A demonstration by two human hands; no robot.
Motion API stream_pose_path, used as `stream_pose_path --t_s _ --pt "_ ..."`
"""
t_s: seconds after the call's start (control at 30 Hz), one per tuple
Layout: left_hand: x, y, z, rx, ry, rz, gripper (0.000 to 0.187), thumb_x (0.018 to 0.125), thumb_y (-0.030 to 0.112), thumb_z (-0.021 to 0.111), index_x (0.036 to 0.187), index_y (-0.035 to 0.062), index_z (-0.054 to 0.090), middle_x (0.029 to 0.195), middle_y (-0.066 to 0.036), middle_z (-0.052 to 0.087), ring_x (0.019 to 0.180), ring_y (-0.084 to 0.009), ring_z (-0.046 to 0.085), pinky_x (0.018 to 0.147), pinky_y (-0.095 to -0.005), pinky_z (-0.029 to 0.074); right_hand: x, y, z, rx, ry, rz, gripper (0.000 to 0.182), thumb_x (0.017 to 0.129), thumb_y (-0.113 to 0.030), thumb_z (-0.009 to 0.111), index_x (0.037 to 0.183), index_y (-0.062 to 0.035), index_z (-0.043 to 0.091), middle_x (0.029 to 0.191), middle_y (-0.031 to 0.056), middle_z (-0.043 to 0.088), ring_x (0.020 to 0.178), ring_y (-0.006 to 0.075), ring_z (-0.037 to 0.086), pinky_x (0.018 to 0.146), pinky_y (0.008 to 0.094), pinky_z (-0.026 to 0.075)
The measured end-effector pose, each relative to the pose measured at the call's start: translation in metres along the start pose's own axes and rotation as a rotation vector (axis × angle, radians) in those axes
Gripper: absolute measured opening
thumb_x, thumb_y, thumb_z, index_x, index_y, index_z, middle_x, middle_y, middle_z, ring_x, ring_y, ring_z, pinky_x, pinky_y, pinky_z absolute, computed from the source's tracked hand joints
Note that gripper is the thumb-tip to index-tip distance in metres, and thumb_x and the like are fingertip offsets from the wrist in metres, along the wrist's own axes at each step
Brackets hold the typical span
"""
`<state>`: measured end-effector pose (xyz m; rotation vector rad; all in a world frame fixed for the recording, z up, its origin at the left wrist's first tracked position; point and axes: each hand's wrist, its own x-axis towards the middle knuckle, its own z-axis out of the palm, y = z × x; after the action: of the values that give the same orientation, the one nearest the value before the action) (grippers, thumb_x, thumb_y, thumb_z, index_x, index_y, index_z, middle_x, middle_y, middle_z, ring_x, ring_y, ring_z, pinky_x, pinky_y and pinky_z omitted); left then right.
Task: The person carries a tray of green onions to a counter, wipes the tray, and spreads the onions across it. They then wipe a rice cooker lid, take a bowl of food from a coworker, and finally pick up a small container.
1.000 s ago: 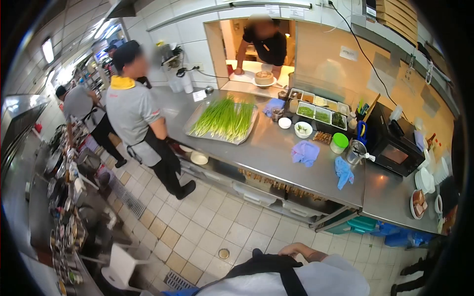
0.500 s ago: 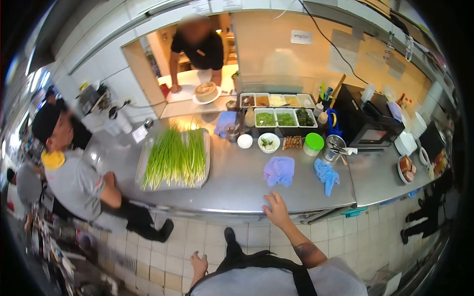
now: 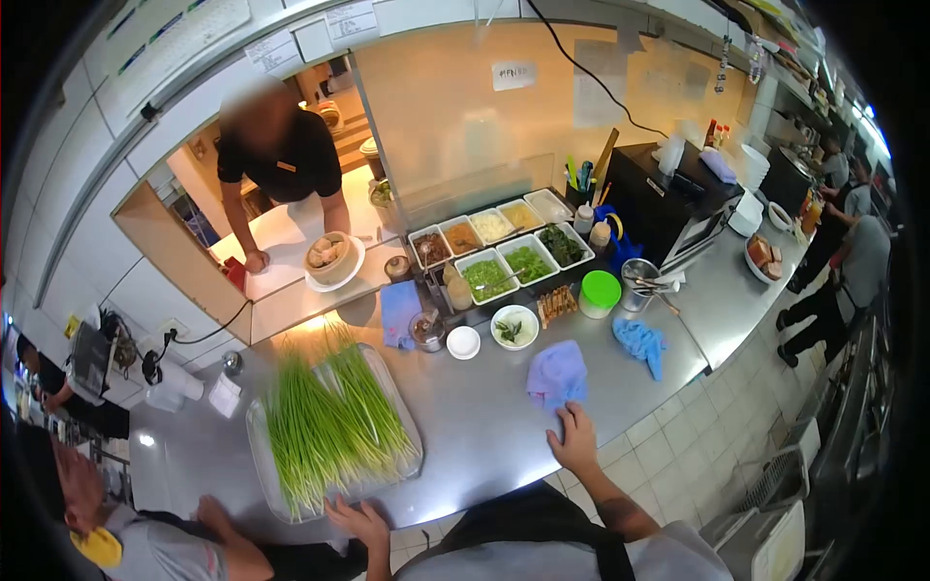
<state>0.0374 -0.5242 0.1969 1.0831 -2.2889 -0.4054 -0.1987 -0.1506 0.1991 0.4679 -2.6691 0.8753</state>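
Note:
My left hand (image 3: 358, 521) is at the near edge of a plastic tray (image 3: 415, 441), fingers apart, fingertips right by the stalk ends. Long green scallions (image 3: 329, 426) lie in that tray, white ends toward me. My right hand (image 3: 575, 441) rests at the counter's front edge with its fingers spread and holds nothing. Just beyond its fingertips lies a crumpled purple cloth (image 3: 557, 373). A blue cloth (image 3: 639, 344) sits farther right, and a white bowl with green leaves (image 3: 514, 327) stands behind the purple one.
White trays of chopped greens (image 3: 528, 261) and toppings line the back. A green-lidded tub (image 3: 600, 292) and a metal pot (image 3: 637, 286) stand right of them. At the pass-through, a person (image 3: 281, 155) leans near a bamboo steamer (image 3: 327, 254). Another person (image 3: 165, 542) is close at left.
My view has turned and come closer to the counter. My left hand has risen from beside my body to the scallion tray. My right hand is closer to the purple cloth.

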Motion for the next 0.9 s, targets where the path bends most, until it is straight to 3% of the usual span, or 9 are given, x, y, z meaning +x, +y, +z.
stream_pose_path --t_s 0.1,0.33,0.43,0.53,0.57,0.67,0.77,0.9 --pt "0.009 -0.014 0.019 0.031 0.072 -0.119 0.055 0.087 0.016 0.054 0.132 -0.0109 0.037 0.147 -0.029 0.024 0.136 -0.0455 0.024 0.111 -0.0536 0.019 0.005 -0.007 -0.002 -0.032 -0.012 0.017 0.051 0.071 -0.022 0.075 0.116 -0.0075 0.057 0.128 0.0160 0.052 0.121 0.0343 0.049 0.097 0.0457 0.037" --pt "0.015 -0.012 0.021 0.080 0.077 -0.073 0.054 0.090 0.021 0.053 0.130 -0.0121 0.040 0.146 -0.030 0.027 0.133 -0.0475 0.029 0.109 -0.0538 0.024 0.010 -0.008 0.003 -0.080 -0.045 0.045 0.051 0.068 -0.021 0.074 0.115 -0.0080 0.059 0.128 0.0160 0.053 0.122 0.0346 0.048 0.097 0.0456 0.037" --pt "0.016 -0.014 0.025 0.215 0.073 -0.044 0.061 0.101 0.042 0.038 0.130 -0.0115 0.040 0.146 -0.026 0.030 0.131 -0.0436 0.034 0.105 -0.0523 0.030 0.012 -0.004 0.007 -0.088 -0.064 0.050 0.049 0.069 -0.021 0.073 0.114 -0.0080 0.059 0.128 0.0160 0.053 0.123 0.0347 0.048 0.097 0.0455 0.037" --pt "0.018 -0.005 0.025 0.175 0.069 -0.103 0.064 0.100 0.045 0.037 0.132 -0.0102 0.039 0.145 -0.026 0.031 0.131 -0.0432 0.035 0.104 -0.0523 0.032 0.013 -0.004 0.006 -0.090 -0.094 0.059 0.048 0.070 -0.019 0.071 0.114 -0.0074 0.059 0.128 0.0167 0.053 0.123 0.0356 0.048 0.098 0.0459 0.036" --pt "0.019 -0.003 0.025 0.182 0.058 -0.108 0.061 0.100 0.042 0.038 0.134 -0.0089 0.037 0.146 -0.027 0.030 0.130 -0.0440 0.035 0.103 -0.0528 0.033 0.015 -0.004 0.005 -0.090 -0.105 0.060 0.047 0.070 -0.018 0.071 0.115 -0.0072 0.059 0.128 0.0171 0.053 0.123 0.0359 0.048 0.098 0.0461 0.036" --pt "0.030 0.003 0.016 0.209 0.048 -0.005 0.064 0.094 0.033 0.054 0.137 -0.0101 0.033 0.129 -0.028 0.046 0.111 -0.0397 0.052 0.094 -0.0479 0.044 0.017 -0.002 0.007 -0.089 -0.116 0.049 0.046 0.071 -0.016 0.068 0.115 -0.0062 0.059 0.128 0.0182 0.052 0.123 0.0367 0.047 0.098 0.0463 0.035" --pt "0.039 0.022 0.002 0.238 -0.037 -0.013 0.059 0.096 0.030 0.050 0.134 -0.0129 0.035 0.132 -0.033 0.042 0.118 -0.0475 0.046 0.103 -0.0507 0.036 0.019 -0.004 0.006 -0.110 -0.118 0.030 0.046 0.071 -0.014 0.067 0.115 -0.0049 0.059 0.127 0.0193 0.052 0.123 0.0372 0.047 0.098 0.0466 0.035" --pt "0.029 0.005 0.018 0.226 0.027 -0.044 0.059 0.096 0.035 0.048 0.133 -0.0105 0.037 0.138 -0.032 0.035 0.124 -0.0475 0.040 0.104 -0.0507 0.035 0.019 -0.004 0.007 -0.124 -0.130 0.030 0.046 0.071 -0.014 0.067 0.115 -0.0040 0.058 0.127 0.0201 0.052 0.122 0.0378 0.047 0.098 0.0469 0.035"
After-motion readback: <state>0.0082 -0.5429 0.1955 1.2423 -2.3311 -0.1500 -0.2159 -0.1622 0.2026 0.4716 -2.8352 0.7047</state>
